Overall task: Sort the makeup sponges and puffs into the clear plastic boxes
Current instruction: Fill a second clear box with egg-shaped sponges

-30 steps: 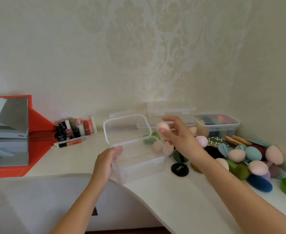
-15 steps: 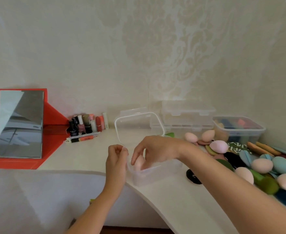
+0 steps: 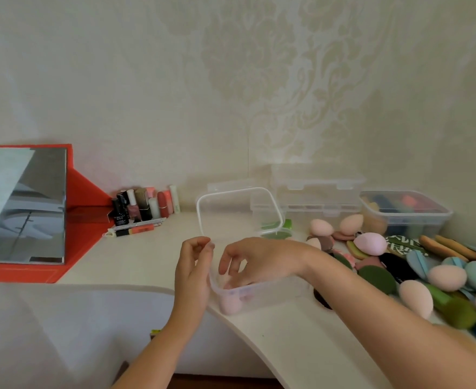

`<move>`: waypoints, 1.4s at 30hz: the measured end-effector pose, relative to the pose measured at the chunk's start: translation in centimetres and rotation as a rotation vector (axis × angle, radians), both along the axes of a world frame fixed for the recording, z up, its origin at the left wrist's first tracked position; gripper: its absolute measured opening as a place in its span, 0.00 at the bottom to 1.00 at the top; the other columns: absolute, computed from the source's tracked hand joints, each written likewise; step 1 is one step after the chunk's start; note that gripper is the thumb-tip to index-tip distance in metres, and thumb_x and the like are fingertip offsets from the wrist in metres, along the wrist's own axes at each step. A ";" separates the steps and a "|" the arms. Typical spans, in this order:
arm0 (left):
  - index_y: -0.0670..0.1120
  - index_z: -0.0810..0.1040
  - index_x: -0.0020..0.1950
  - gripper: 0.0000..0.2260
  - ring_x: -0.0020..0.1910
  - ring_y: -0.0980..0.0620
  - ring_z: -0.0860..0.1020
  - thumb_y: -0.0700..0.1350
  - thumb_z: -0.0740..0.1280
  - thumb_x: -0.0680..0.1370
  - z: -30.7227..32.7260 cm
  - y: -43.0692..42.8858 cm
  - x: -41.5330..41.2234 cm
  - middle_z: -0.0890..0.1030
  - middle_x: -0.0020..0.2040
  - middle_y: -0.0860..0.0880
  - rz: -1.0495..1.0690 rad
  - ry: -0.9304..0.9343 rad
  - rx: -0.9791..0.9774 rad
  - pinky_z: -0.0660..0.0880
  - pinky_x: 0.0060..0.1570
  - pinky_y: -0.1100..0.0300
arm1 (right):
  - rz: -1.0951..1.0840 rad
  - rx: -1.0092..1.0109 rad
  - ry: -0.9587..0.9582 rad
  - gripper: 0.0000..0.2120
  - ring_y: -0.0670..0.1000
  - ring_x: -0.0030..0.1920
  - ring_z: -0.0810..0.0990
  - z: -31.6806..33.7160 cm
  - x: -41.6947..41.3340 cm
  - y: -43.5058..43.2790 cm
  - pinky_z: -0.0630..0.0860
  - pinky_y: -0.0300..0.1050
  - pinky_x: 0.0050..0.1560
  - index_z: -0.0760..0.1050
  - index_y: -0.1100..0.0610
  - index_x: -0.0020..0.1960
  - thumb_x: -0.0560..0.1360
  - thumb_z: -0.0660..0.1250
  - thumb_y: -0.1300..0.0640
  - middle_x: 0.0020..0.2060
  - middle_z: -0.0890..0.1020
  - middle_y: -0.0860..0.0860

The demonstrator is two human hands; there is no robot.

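My left hand (image 3: 193, 276) pinches the box (image 3: 273, 293) corner, right hand (image 3: 259, 262) inside over a sponge (image 3: 231, 306) — can't tell if I'm gripping it. With the desk (image 3: 301, 341) edge just below, a snag could tip it.

This was a room in a home, at a dressing table. Pale damask wallpaper (image 3: 259, 80) rose behind a white curved tabletop (image 3: 301, 341). A mirror in a red stand (image 3: 26, 206) stood at the far left with nail polishes and lipsticks (image 3: 144, 206) clustered beside it, and makeup sponges and puffs (image 3: 446, 277) lay heaped at the right by clear plastic boxes (image 3: 318, 192).
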State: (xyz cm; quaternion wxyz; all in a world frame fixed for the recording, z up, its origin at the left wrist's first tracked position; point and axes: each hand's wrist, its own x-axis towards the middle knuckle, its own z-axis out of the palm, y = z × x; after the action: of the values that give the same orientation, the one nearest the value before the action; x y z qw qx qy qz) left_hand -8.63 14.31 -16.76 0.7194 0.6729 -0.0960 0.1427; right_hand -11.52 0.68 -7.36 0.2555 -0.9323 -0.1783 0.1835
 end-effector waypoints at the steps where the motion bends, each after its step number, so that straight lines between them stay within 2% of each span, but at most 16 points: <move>1: 0.45 0.75 0.53 0.05 0.50 0.58 0.76 0.40 0.62 0.79 0.1 0.0 0.0 0.78 0.49 0.51 -0.013 0.006 -0.011 0.71 0.51 0.64 | 0.029 0.011 0.042 0.14 0.47 0.53 0.77 0.4 -0.2 -0.3 0.71 0.38 0.53 0.76 0.54 0.60 0.76 0.67 0.53 0.56 0.79 0.48; 3: 0.47 0.76 0.54 0.06 0.54 0.57 0.76 0.40 0.62 0.79 0.2 0.1 0.1 0.79 0.52 0.52 -0.020 0.006 0.007 0.71 0.55 0.62 | 0.091 0.020 0.112 0.14 0.38 0.53 0.76 1.1 -0.7 -1.0 0.68 0.35 0.57 0.76 0.52 0.61 0.76 0.66 0.50 0.56 0.78 0.43; 6: 0.53 0.75 0.53 0.09 0.56 0.60 0.74 0.39 0.62 0.79 0.9 0.6 -0.1 0.78 0.54 0.56 -0.006 -0.057 0.171 0.70 0.57 0.64 | 0.112 0.001 0.159 0.18 0.29 0.41 0.75 1.2 -0.8 -1.6 0.68 0.32 0.51 0.73 0.52 0.61 0.73 0.72 0.53 0.59 0.77 0.43; 9: 0.54 0.76 0.51 0.04 0.55 0.62 0.74 0.49 0.62 0.79 1.9 1.4 -0.8 0.78 0.50 0.60 0.024 -0.240 0.421 0.68 0.54 0.70 | 0.089 0.031 0.122 0.19 0.35 0.43 0.76 1.0 -0.6 -1.8 0.70 0.34 0.51 0.70 0.54 0.58 0.71 0.73 0.58 0.59 0.78 0.45; 11: 0.55 0.76 0.47 0.10 0.50 0.59 0.76 0.58 0.58 0.78 2.2 1.6 -1.8 0.78 0.45 0.59 -0.017 -0.323 0.508 0.69 0.51 0.70 | 0.082 0.066 0.103 0.18 0.40 0.45 0.78 0.9 -0.5 -1.6 0.71 0.37 0.53 0.70 0.56 0.56 0.71 0.73 0.59 0.59 0.79 0.47; 13: 0.56 0.75 0.45 0.15 0.48 0.59 0.77 0.60 0.52 0.77 1.9 1.6 -2.4 0.78 0.42 0.60 -0.075 -0.334 0.594 0.68 0.59 0.65 | 0.085 0.100 0.131 0.16 0.45 0.51 0.80 1.2 -0.5 -1.9 0.73 0.39 0.57 0.71 0.57 0.57 0.72 0.72 0.59 0.59 0.80 0.50; 15: 0.59 0.75 0.45 0.18 0.52 0.63 0.75 0.61 0.48 0.77 1.7 1.8 -2.5 0.78 0.42 0.63 -0.095 -0.371 0.734 0.55 0.71 0.62 | 0.062 0.236 0.204 0.14 0.51 0.57 0.81 2.2 -0.7 -3.0 0.75 0.45 0.62 0.73 0.57 0.58 0.75 0.70 0.59 0.59 0.80 0.55; 18: 0.59 0.79 0.45 0.22 0.56 0.64 0.73 0.62 0.47 0.76 1.9 2.3 -2.1 0.78 0.47 0.64 -0.152 -0.361 0.815 0.46 0.73 0.60 | -0.083 0.407 0.138 0.10 0.52 0.54 0.83 4.3 -1.0 -6.4 0.76 0.45 0.61 0.75 0.56 0.56 0.75 0.69 0.57 0.56 0.82 0.55; 21: 0.61 0.78 0.49 0.20 0.58 0.65 0.72 0.61 0.47 0.76 2.2 2.6 -2.1 0.78 0.51 0.66 -0.216 -0.367 0.829 0.44 0.73 0.57 | -0.315 0.278 -0.118 0.06 0.49 0.47 0.84 4.9 -1.1 -10.1 0.79 0.39 0.51 0.77 0.56 0.52 0.75 0.68 0.60 0.46 0.85 0.53; 24: 0.63 0.76 0.53 0.18 0.60 0.67 0.70 0.62 0.48 0.76 2.7 2.4 -2.1 0.78 0.52 0.67 -0.306 -0.329 0.863 0.44 0.71 0.57 | -0.442 0.091 -0.196 0.06 0.47 0.41 0.82 3.6 -0.5 -11.9 0.77 0.37 0.43 0.78 0.56 0.50 0.74 0.68 0.63 0.45 0.83 0.51; 27: 0.65 0.77 0.52 0.18 0.57 0.67 0.69 0.64 0.49 0.74 3.4 2.1 -1.8 0.78 0.50 0.65 -0.374 -0.290 0.952 0.54 0.68 0.60 | -0.492 -0.094 -0.183 0.08 0.48 0.46 0.80 1.9 0.5 -12.2 0.78 0.43 0.50 0.77 0.51 0.50 0.72 0.69 0.60 0.51 0.80 0.49; 30: 0.65 0.78 0.49 0.22 0.54 0.64 0.69 0.69 0.49 0.70 3.9 1.7 -1.7 0.76 0.46 0.62 -0.393 -0.262 1.040 0.62 0.61 0.63 | -0.512 -0.208 -0.106 0.18 0.50 0.52 0.79 0.9 0.8 -11.5 0.76 0.44 0.54 0.74 0.52 0.60 0.71 0.72 0.57 0.56 0.78 0.50; 35: 0.63 0.73 0.43 0.26 0.63 0.72 0.60 0.79 0.50 0.63 4.0 1.6 -1.7 0.74 0.54 0.69 -0.425 -0.285 1.152 0.52 0.68 0.61 | -0.488 -0.243 -0.076 0.20 0.51 0.52 0.78 0.6 1.0 -11.1 0.75 0.45 0.58 0.76 0.56 0.61 0.70 0.74 0.57 0.56 0.80 0.51; 37: 0.61 0.73 0.43 0.22 0.65 0.75 0.55 0.75 0.61 0.62 4.1 1.7 -1.7 0.74 0.56 0.66 -0.459 -0.236 1.162 0.42 0.71 0.59 | -0.465 -0.272 -0.102 0.17 0.50 0.48 0.78 0.9 0.8 -10.9 0.76 0.42 0.52 0.78 0.56 0.57 0.70 0.74 0.55 0.52 0.81 0.50; 39: 0.58 0.74 0.46 0.18 0.62 0.74 0.60 0.68 0.69 0.65 4.3 1.8 -1.7 0.75 0.53 0.63 -0.462 -0.247 1.198 0.40 0.71 0.59 | -0.464 -0.302 -0.133 0.16 0.50 0.47 0.77 1.6 0.4 -10.7 0.73 0.40 0.46 0.76 0.57 0.56 0.71 0.73 0.54 0.50 0.80 0.50; 42: 0.59 0.75 0.49 0.15 0.56 0.72 0.61 0.64 0.69 0.67 4.5 1.8 -1.6 0.74 0.49 0.60 -0.453 -0.265 1.226 0.54 0.67 0.62 | -0.491 -0.315 -0.243 0.13 0.52 0.46 0.76 3.2 -0.6 -10.3 0.70 0.40 0.41 0.71 0.58 0.55 0.75 0.68 0.54 0.50 0.78 0.52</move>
State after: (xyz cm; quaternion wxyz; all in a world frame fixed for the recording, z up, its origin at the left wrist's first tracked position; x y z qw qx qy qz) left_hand -10.27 16.13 -12.29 0.2007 0.9001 -0.3864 -0.0106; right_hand -12.09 -9.61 -4.14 0.1215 -0.9907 0.0532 0.0290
